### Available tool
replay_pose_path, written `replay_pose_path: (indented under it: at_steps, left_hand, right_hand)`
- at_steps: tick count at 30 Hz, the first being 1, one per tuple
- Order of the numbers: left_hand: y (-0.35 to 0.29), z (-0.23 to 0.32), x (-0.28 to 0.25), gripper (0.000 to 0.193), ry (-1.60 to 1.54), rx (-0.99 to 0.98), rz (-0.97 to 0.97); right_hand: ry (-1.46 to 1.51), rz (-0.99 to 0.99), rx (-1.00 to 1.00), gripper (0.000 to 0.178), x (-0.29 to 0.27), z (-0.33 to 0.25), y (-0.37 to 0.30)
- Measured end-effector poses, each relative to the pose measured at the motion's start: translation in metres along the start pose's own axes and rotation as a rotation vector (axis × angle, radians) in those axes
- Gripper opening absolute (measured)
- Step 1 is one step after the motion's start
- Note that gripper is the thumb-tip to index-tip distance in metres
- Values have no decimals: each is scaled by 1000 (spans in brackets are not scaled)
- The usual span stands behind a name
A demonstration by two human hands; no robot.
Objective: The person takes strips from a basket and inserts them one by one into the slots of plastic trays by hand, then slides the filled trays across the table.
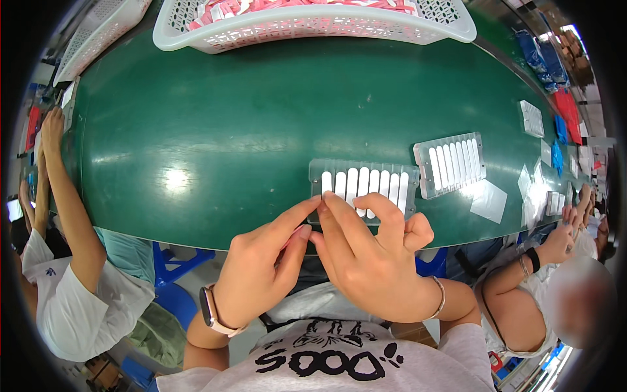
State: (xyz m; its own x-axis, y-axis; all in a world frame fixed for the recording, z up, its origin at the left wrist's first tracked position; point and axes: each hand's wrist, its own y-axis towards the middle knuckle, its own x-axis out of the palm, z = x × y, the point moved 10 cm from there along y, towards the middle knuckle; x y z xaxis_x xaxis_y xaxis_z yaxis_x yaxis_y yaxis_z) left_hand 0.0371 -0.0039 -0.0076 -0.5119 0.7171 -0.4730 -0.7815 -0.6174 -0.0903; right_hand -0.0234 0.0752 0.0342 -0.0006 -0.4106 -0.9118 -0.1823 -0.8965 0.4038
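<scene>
A clear plastic tray lies at the table's front edge, with several white rounded strips side by side in it. Over its left end, my left hand and my right hand meet at the fingertips. Both index fingertips are at the lower end of the leftmost white strip. Each hand's thumb is bent in below its index finger, so the hands look closed in a pinch. Anything between the fingers is hidden. The right hand's other fingers curl over the tray's lower part.
A second clear tray of white strips lies to the right, beside a translucent sheet. Another small tray is farther right. At the far edge stands a white perforated basket of pink and white pieces. Co-workers' arms show at both sides.
</scene>
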Motion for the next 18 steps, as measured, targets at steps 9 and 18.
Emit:
replay_pose_path:
  at_steps: [9, 18]
  left_hand:
    - [6, -3, -1, 39, 167, -35, -123]
    - [7, 22, 13, 42, 492, 241, -185]
  right_hand:
    - [168, -41, 123, 31, 3, 17, 1]
    - [42, -148, 56, 43, 4, 29, -10]
